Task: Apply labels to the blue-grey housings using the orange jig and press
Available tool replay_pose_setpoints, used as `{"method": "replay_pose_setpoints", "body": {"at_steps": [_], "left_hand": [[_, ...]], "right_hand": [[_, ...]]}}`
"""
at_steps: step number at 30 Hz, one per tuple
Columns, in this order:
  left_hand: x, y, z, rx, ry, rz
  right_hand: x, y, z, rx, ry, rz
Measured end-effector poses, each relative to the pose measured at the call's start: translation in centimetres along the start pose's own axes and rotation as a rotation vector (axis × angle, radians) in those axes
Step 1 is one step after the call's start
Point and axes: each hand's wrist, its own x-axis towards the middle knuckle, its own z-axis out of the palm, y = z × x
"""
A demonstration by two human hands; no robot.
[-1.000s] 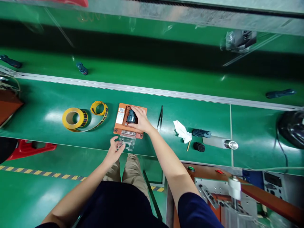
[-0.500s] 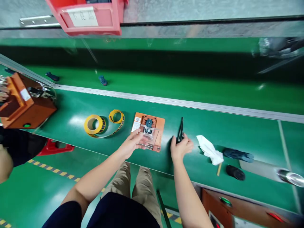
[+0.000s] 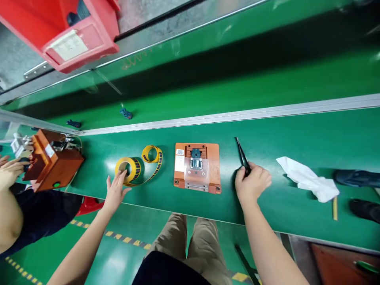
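My left hand (image 3: 115, 192) reaches to the yellow roll of labels (image 3: 120, 162), its fingers spread at the near side of the roll. A loose strip of labels (image 3: 158, 165) runs from it to a smaller curl. My right hand (image 3: 253, 183) is closed around black tweezers (image 3: 241, 152), their tips pointing away from me. Between my hands lies an orange fixture (image 3: 213, 164) with a dark blue part (image 3: 195, 152) in it. A clear plastic cover (image 3: 197, 174) lies flat over the near part of the fixture.
A white cloth (image 3: 308, 178) and dark blue tool-like parts (image 3: 358, 178) lie to the right. At far left, a co-worker's hands (image 3: 12, 172) are at an orange machine (image 3: 59, 166). A red bin (image 3: 80, 43) hangs above. A metal rail (image 3: 190, 120) runs behind the fixture.
My left hand has left the fixture's clear cover and moved left to the label roll. My right hand still holds the tweezers. The view has turned and shifted.
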Motion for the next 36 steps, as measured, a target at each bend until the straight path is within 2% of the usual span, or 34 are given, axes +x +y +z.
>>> {"method": "replay_pose_setpoints", "body": {"at_steps": [2, 4, 9, 13, 16, 18, 21, 25, 28, 31, 33, 36], "left_hand": [[0.6, -1.5, 0.4, 0.037, -0.038, 0.081], [1.3, -1.1, 1.2, 0.051, -0.019, 0.127], [3.9, 4.1, 3.7, 0.096, 0.142, 0.132], [8.7, 8.2, 6.0, -0.006, 0.176, 0.214], [13.2, 10.1, 6.5, -0.019, 0.244, 0.155], [15.9, 10.9, 6.3, -0.026, 0.258, 0.109], [19.2, 11.8, 5.9, -0.003, 0.211, 0.071], [22.2, 12.3, 5.9, -0.036, 0.138, 0.015], [22.2, 12.3, 5.4, -0.235, 0.127, -0.074], [19.7, 12.4, 4.2, -0.694, 0.146, -0.142], [17.2, 12.8, 3.5, -0.978, 0.144, -0.207], [13.6, 13.5, 3.3, -1.143, 0.144, -0.306]], "right_hand": [[0.1, -0.1, 0.1, -0.011, 0.015, 0.0], [0.1, 0.1, 0.2, -0.017, 0.025, 0.004], [0.3, 0.9, 0.5, -0.027, 0.042, 0.005], [0.3, 1.7, 0.6, -0.029, 0.072, -0.033], [0.3, 2.1, 0.5, 0.019, 0.099, -0.063], [0.2, 2.3, 0.3, 0.059, 0.102, -0.067], [0.2, 2.5, 0.1, 0.096, 0.093, -0.064], [0.3, 2.5, -0.2, 0.124, 0.091, -0.063], [0.2, 2.6, -0.4, 0.158, 0.098, -0.043], [-0.1, 2.4, -0.9, 0.248, 0.084, 0.032], [0.0, 1.8, -1.5, 0.472, 0.077, 0.167], [0.6, -0.5, -3.0, 0.968, -0.068, 0.384]]}}
